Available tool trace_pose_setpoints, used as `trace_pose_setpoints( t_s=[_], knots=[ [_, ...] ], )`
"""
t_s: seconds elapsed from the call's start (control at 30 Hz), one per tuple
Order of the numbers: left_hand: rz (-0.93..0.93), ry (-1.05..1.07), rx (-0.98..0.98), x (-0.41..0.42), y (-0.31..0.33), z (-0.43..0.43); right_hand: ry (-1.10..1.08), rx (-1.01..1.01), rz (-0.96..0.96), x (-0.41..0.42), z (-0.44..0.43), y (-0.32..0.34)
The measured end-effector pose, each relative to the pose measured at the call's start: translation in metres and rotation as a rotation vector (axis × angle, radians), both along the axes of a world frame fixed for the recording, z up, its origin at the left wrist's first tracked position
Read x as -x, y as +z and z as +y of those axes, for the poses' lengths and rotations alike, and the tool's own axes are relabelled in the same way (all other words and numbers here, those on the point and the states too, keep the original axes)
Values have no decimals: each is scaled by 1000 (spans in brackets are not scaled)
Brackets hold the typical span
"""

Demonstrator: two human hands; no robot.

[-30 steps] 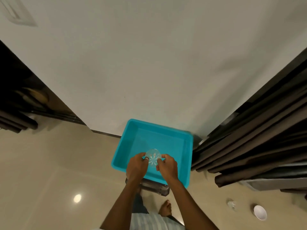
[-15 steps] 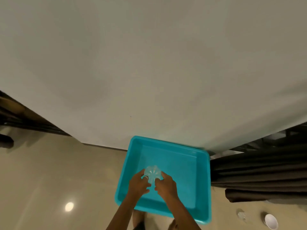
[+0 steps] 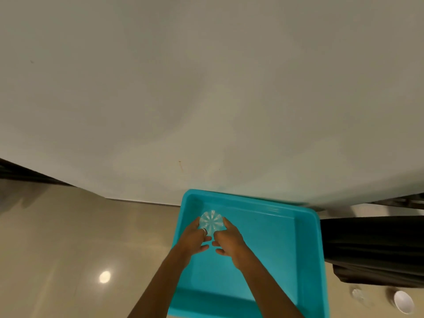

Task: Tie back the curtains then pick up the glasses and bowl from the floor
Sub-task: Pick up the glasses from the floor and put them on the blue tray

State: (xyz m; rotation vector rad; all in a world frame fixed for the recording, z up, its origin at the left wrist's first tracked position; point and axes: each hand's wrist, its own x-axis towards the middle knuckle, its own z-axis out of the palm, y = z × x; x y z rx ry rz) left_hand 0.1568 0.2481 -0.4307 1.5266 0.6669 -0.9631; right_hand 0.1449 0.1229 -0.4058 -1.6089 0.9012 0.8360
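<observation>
A clear ribbed glass (image 3: 211, 221) sits low inside a turquoise plastic tub (image 3: 305, 249), near the tub's far left corner. My left hand (image 3: 195, 237) grips its left side and my right hand (image 3: 229, 242) grips its right side, with the lower fingers of both hands spread loosely. A second clear glass (image 3: 357, 293) and a white bowl (image 3: 403, 304) stand on the floor at the lower right. The dark curtain (image 3: 371, 244) hangs bunched at the right, just above them.
A white wall (image 3: 206, 99) fills the upper view, directly behind the tub. Glossy beige floor tiles (image 3: 68, 249) lie to the left, with a lamp's reflection on them. A dark strip of furniture shows at the far left edge.
Both hands have carried the glass forward and down into the tub, toward its far left corner. The view has moved closer to the tub and wall.
</observation>
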Motion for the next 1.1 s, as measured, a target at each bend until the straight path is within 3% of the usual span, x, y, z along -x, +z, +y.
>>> trace_pose_setpoints(
  t_s=[0.53, 0.63, 0.87, 1.1],
  knots=[
    [-37, -123, -29, -18, -46, 0, -106, -100, 37, -11, -2, -42],
    [-10, -60, -68, -15, -49, 1, -152, -97, 41, -5, -2, -34],
    [89, 28, -154, 24, -19, -1, -171, -5, -6, 23, -7, -2],
    [21, -48, -166, 73, 29, -18, -219, 48, -30, 67, -21, 35]
  ],
)
